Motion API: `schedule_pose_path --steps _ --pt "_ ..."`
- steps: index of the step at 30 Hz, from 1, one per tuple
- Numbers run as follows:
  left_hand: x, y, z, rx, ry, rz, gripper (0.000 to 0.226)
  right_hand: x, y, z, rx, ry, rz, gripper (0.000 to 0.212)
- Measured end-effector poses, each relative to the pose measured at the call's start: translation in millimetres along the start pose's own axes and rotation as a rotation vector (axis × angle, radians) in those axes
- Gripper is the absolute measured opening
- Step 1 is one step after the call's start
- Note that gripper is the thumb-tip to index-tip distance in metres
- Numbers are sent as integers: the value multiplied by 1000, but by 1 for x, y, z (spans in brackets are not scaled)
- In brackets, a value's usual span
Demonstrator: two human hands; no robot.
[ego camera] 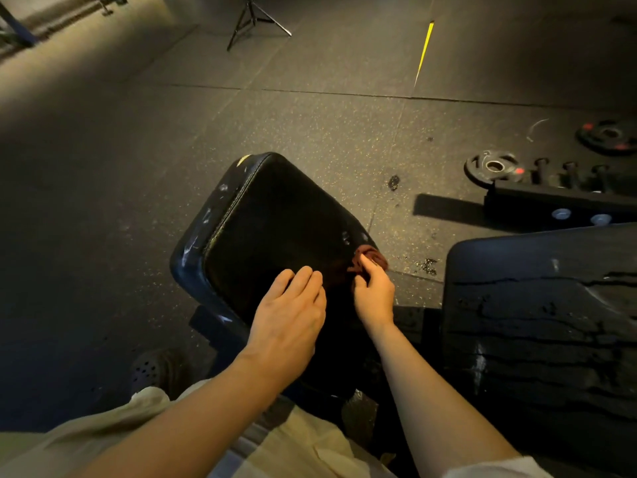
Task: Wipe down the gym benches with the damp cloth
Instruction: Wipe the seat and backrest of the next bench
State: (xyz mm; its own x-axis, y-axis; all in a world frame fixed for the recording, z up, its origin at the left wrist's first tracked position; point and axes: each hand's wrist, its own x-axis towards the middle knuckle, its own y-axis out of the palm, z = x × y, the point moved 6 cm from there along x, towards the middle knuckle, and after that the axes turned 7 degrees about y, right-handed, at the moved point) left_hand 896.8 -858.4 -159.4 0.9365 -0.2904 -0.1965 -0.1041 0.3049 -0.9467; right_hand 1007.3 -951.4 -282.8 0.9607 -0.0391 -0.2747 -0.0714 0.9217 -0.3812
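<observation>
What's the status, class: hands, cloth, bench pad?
Left hand flat on the bench pad, fingers straight. Right hand pinching the dark red cloth at the pad's right edge. Nothing blocking the pad.

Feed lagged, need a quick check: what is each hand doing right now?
Left hand: open, fingers resting on the bench pad.
Right hand: fingers pinching the reddish cloth at the pad's edge.

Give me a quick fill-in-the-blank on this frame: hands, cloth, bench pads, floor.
1. The reddish-brown cloth is pinched by the ____ hand.
2. The left hand lies on the ____ seat pad.
3. The wet streaks show on the pad to the person's ____.
4. Weight plates lie on the ____.

Missing words: right; black; right; floor
</observation>
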Motion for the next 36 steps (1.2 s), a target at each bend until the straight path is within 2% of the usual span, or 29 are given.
schedule_pose_path --steps 2,4,6,9,11,16,18,20,23,24,25,27,29,31,33,36 --pt "3 0 1 4 -13 -18 62 -12 9 43 1 -275 29 51" --pt "6 1 2 12 -18 -20 62 -13 15 57 -54 -397 54 58" --pt "8 1 5 10 -20 -16 65 3 12 37 -79 -300 46 63" --pt "8 -1 7 12 -2 -13 68 27 -3 -14 -14 43 75 60" --pt "8 -1 8 4 -14 -36 67 27 -3 -16 -46 99 82 55" --pt "6 0 10 -78 -29 -141 68 0 17 58 -58 -338 58 47" --pt "4 3 10 -80 0 -159 67 4 21 57 -119 -412 39 47" --pt "2 3 9 -50 35 -183 65 23 18 30 -125 -331 41 47" --pt "0 2 7 -33 59 -200 60 44 7 -17 83 94 61 45" --pt "0 2 7 -31 59 -212 59 44 6 -23 149 178 44 43" --pt "-1 2 6 -29 56 -219 60 41 7 -17 181 167 25 42" --pt "-1 3 5 -24 58 -219 65 35 10 14 221 -13 36 41" --pt "0 5 5 -11 65 -201 71 30 16 46 153 -245 99 41" --pt "-1 7 5 -3 70 -176 73 36 19 54 95 -323 132 43" --pt "-1 8 5 1 73 -174 73 50 15 33 83 -228 113 44" --pt "-2 8 3 28 82 -199 69 66 2 -22 102 119 71 41"
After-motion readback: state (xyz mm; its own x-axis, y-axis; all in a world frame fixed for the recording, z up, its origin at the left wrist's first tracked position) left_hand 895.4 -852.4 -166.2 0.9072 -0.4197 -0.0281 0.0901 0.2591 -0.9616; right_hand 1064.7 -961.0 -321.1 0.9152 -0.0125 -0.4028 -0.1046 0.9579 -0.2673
